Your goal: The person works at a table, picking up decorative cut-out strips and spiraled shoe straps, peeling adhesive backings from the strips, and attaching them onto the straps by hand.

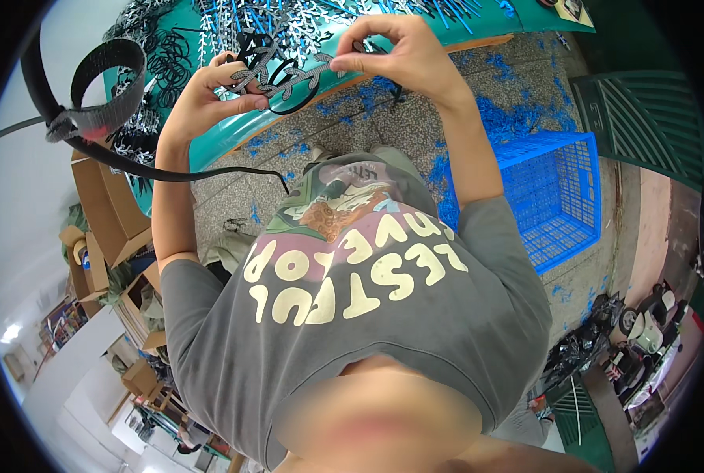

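Above the near edge of the table, a strip of black-and-silver leaf trim [295,77] stretches between both hands, with thin black loops hanging from it. My left hand [216,96] grips the trim's left end, thumb and fingers pressed together. At the other end, my right hand [395,55] pinches it between thumb and fingertips. A dark piece shows just below the right hand; I cannot make out whether it belongs to the same strip. More silver leaf strips [218,27] and blue strips [450,14] lie heaped on the green table [229,132] beyond my hands.
Black rings [166,67] pile up at the table's left. Blue scraps [494,118] litter the speckled floor. A blue plastic crate [553,201] sits at right, near a green slatted panel [644,118]. Cardboard boxes [107,201] stand at left. A black strap [170,173] crosses before my left forearm.
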Motion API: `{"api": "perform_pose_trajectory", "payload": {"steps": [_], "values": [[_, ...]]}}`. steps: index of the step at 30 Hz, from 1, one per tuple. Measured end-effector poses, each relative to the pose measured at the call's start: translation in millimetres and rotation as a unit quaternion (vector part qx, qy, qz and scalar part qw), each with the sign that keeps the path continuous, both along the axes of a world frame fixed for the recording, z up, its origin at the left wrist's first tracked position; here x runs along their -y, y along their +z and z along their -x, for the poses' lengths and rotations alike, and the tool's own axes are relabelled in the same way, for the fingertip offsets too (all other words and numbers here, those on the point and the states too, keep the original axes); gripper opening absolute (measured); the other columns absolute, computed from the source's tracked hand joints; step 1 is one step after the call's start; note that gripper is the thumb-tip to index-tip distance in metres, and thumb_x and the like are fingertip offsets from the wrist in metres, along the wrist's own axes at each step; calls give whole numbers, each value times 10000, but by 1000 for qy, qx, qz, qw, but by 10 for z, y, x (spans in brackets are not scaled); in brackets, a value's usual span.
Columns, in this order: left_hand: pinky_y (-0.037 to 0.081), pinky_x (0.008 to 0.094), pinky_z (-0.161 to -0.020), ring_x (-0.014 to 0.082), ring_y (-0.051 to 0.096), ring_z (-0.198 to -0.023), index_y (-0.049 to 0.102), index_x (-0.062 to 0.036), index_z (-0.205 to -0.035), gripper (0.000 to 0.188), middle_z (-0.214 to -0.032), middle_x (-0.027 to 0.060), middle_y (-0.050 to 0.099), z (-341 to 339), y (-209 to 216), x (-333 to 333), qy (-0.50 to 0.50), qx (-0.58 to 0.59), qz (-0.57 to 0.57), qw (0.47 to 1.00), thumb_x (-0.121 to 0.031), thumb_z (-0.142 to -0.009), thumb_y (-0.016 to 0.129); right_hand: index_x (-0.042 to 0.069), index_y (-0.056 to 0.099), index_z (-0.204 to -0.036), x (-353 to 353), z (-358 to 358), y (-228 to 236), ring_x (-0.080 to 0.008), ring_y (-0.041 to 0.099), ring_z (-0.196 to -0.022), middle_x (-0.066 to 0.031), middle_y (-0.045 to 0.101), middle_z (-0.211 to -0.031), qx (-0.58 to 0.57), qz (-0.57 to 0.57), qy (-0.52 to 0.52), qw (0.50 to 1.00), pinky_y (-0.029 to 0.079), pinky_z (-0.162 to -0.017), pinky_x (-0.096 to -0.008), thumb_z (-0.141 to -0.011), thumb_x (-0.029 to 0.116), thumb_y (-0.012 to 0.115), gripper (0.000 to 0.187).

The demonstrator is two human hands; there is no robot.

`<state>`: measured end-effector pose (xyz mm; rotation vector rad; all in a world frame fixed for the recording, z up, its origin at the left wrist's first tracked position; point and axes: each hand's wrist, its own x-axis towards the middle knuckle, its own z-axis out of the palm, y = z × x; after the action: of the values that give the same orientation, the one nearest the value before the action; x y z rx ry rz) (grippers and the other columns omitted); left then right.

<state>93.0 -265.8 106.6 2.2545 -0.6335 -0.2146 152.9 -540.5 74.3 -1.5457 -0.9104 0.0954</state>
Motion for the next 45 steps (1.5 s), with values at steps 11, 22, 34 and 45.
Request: {"api": "perform_pose_trajectory", "payload": {"steps": [11, 22, 34, 45], "values": [[267, 356, -941, 152, 426, -623, 547, -9, -649, 222, -608, 34, 493, 6, 97, 118, -48, 23, 55, 997, -119, -645, 740, 46, 674, -817, -88, -171, -118, -87, 552, -671, -19, 628, -723, 0, 5, 36, 999, 425, -606, -214, -705, 196, 742, 199], [222, 429, -1028, 166, 533, -716, 646, -14, -768, 171, -714, 49, 599, -91, 63, 42, -111, 41, 33, 992, -89, -640, 731, 38, 639, -892, -222, -189, -192, -111, 580, -810, -45, 629, -868, -45, 50, 169, 983, 466, -703, -261, -823, 204, 630, 180], [294, 317, -1010, 177, 568, -956, 656, 5, -897, 398, -925, 110, 644, -187, -162, 18, 5, -103, -164, 981, -314, -677, 746, 41, 610, -885, -525, 125, -396, -219, 573, -788, -88, 586, -819, 168, 101, -34, 980, 451, -698, -324, -782, 202, 630, 193], [204, 345, -1056, 91, 560, -744, 646, -4, -815, 200, -757, 31, 660, 3, 17, 117, 48, -151, 69, 985, -129, -685, 732, 52, 633, -975, -404, -178, -633, -138, 570, -920, -48, 620, -900, -175, -28, 126, 976, 426, -850, -284, -849, 343, 584, 321]]}}
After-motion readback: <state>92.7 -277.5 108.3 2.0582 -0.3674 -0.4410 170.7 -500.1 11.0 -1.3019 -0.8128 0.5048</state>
